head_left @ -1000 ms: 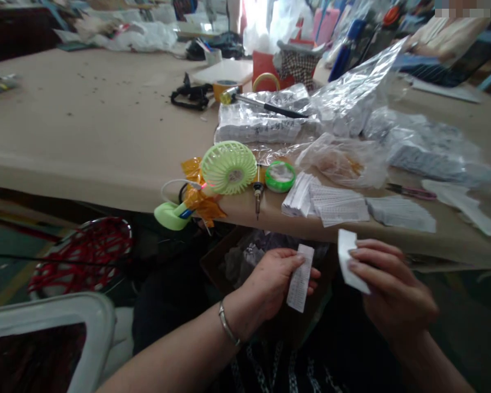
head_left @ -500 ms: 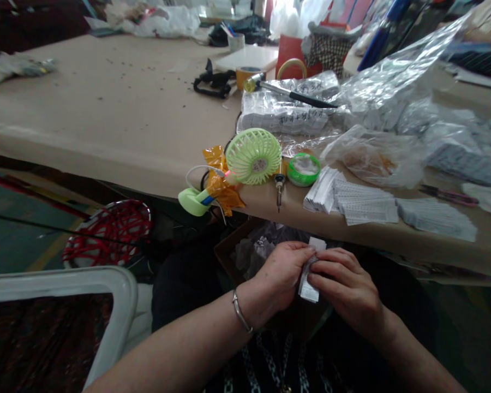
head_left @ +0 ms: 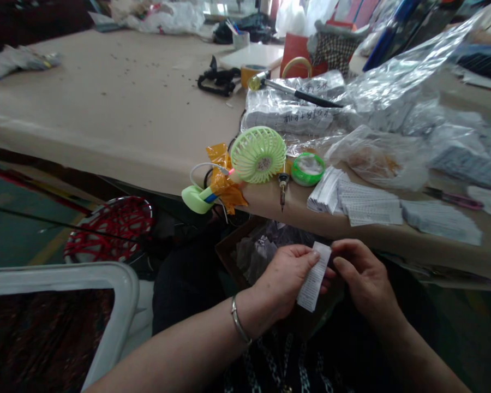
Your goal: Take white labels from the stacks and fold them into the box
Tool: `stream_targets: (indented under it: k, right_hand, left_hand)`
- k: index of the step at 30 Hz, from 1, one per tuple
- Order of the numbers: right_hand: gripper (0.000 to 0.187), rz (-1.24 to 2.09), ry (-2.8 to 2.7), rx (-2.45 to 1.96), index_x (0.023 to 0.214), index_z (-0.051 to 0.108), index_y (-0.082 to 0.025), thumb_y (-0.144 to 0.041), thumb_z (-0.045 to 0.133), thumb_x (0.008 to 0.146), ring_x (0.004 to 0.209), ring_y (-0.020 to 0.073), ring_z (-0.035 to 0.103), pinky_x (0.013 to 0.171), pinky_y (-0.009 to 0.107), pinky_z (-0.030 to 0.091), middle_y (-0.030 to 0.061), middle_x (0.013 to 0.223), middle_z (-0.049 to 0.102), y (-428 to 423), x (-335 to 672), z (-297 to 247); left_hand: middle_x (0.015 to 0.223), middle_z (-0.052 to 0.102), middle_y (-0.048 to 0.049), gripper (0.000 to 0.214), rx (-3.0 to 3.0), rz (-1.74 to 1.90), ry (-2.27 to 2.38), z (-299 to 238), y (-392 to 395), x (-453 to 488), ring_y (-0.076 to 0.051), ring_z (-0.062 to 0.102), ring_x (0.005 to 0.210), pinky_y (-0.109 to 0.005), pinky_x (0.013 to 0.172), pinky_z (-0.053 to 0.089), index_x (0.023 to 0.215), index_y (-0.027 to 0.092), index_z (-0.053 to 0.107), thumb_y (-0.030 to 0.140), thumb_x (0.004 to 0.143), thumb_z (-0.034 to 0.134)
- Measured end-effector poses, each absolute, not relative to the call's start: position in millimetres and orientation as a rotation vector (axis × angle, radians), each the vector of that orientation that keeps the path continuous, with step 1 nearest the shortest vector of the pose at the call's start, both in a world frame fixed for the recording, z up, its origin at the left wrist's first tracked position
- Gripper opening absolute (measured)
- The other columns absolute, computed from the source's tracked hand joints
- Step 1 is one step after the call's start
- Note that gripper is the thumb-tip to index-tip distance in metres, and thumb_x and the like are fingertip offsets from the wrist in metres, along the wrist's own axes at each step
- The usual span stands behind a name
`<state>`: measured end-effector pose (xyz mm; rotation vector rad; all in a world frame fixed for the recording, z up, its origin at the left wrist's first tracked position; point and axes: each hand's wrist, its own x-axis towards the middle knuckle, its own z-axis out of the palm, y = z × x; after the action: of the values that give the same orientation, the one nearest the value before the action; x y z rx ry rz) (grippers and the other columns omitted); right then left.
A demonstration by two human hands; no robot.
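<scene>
My left hand [head_left: 286, 278], with a metal bangle on the wrist, pinches a small white printed paper label [head_left: 313, 277] below the table's front edge. My right hand [head_left: 362, 275] hovers just to the right of the label with its fingers curled; whether it touches the label's upper edge I cannot tell. On the table edge above lie fanned stacks of the same white labels [head_left: 354, 201] and more [head_left: 442, 221] to the right.
A green mini fan [head_left: 257, 154] taped with yellow tape stands at the table edge, beside a small screwdriver [head_left: 283, 188] and a green tape roll [head_left: 307, 168]. Plastic bags of labels [head_left: 294, 112] lie behind. A cardboard box [head_left: 245, 254] sits under the table; a red wire basket [head_left: 110, 229] is at left.
A second ago each hand held a separate label apart. They came together on one stack, and now the right hand has drawn slightly back while the left holds the label.
</scene>
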<state>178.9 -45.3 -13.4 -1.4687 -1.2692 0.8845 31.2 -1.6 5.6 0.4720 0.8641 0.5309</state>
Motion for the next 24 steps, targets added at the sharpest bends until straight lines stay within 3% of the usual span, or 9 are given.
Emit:
stream_targets:
  k: [4,9,15,18,20,22,24]
  right_hand:
    - [0.018,1.346,-0.929,-1.401,0.077,0.056,-0.02,-0.035,0.066,0.078,0.046,0.0066,0.044,0.043,0.018,0.039,-0.0061,0.057,0.05,-35.5,167.0,-15.6]
    - [0.024,1.408,-0.627,-1.357,0.072,0.054,-0.019,-0.034,0.072,0.07,0.046,0.006,0.046,0.042,0.017,0.038,-0.0059,0.06,0.052,-36.9,151.9,-13.2]
    - [0.023,1.405,-0.645,-1.377,0.075,0.055,-0.019,-0.035,0.07,0.072,0.044,0.0056,0.045,0.041,0.017,0.039,-0.0057,0.059,0.051,-42.6,143.5,-16.9]
    - [0.02,1.42,-0.722,-1.326,0.077,0.055,-0.019,-0.033,0.068,0.073,0.052,0.0073,0.051,0.047,0.018,0.045,-0.0031,0.068,0.056,-43.0,146.2,-19.6]
    - [0.021,1.499,-0.781,-1.286,0.088,0.057,-0.021,-0.034,0.067,0.074,0.053,0.0086,0.055,0.047,0.019,0.047,0.0,0.079,0.061,-41.9,150.6,-20.0]
    - [0.036,1.626,-0.877,-1.231,0.104,0.057,-0.023,-0.034,0.067,0.071,0.06,0.012,0.061,0.049,0.022,0.051,0.005,0.095,0.064,-39.6,156.5,-20.0]
    - [0.046,1.751,-1.002,-1.113,0.109,0.058,-0.023,-0.035,0.071,0.066,0.08,0.0192,0.066,0.061,0.029,0.056,0.0096,0.114,0.061,-36.8,162.5,-20.3]
  left_hand:
    - [0.064,0.064,-0.006,0.021,0.508,0.538,0.833,7.5,-5.6,27.0,-0.01,0.057,0.048,-0.022,0.049,0.046,0.075,0.01,0.061,0.031,0.076,0.063]
    - [0.068,0.064,-0.0053,0.028,0.403,0.38,0.621,0.2,-4.7,15.2,-0.014,0.061,0.052,-0.027,0.052,0.051,0.087,0.011,0.062,0.028,0.067,0.072]
    - [0.063,0.063,-0.0052,0.032,0.394,0.295,0.521,-11.5,-5.3,8.8,-0.015,0.062,0.051,-0.026,0.05,0.051,0.081,0.01,0.06,0.035,0.066,0.074]
    - [0.059,0.059,-0.0014,0.034,0.401,0.297,0.503,-10.1,-4.6,6.2,-0.014,0.061,0.05,-0.027,0.051,0.052,0.078,0.012,0.059,0.038,0.065,0.075]
    - [0.059,0.057,-0.0002,0.035,0.413,0.285,0.498,-6.9,-4.1,3.7,-0.014,0.061,0.049,-0.026,0.05,0.052,0.077,0.012,0.058,0.04,0.065,0.075]
    - [0.06,0.057,-0.0004,0.033,0.437,0.258,0.484,-3.9,-4.5,1.2,-0.014,0.06,0.05,-0.026,0.05,0.051,0.078,0.012,0.059,0.04,0.066,0.074]
    - [0.061,0.056,-0.0007,0.032,0.456,0.221,0.465,-2.3,-6.0,-0.5,-0.014,0.061,0.051,-0.025,0.049,0.05,0.078,0.012,0.059,0.039,0.067,0.073]
